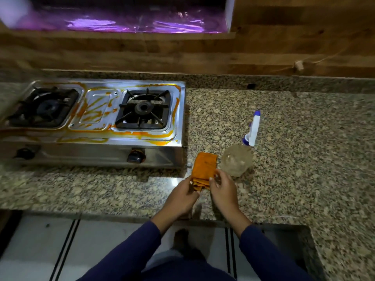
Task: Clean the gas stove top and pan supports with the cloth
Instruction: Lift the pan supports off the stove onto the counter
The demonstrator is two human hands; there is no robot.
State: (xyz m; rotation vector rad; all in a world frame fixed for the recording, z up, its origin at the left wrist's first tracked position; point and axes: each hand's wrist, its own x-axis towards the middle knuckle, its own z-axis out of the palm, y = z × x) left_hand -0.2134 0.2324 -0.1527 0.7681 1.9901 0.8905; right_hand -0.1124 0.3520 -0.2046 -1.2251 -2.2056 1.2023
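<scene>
Single head cam, looks fwd/down over countertop [284, 159], stove [91, 118] upper left.

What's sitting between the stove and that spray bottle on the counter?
In the head view, the folded orange cloth lies between the stove and the spray bottle, held at its near end by the left hand and right hand.

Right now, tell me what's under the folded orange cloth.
The speckled granite counter lies under the cloth. Both hands, left hand and right hand, grip its near end. Anything beneath it is covered.
</scene>
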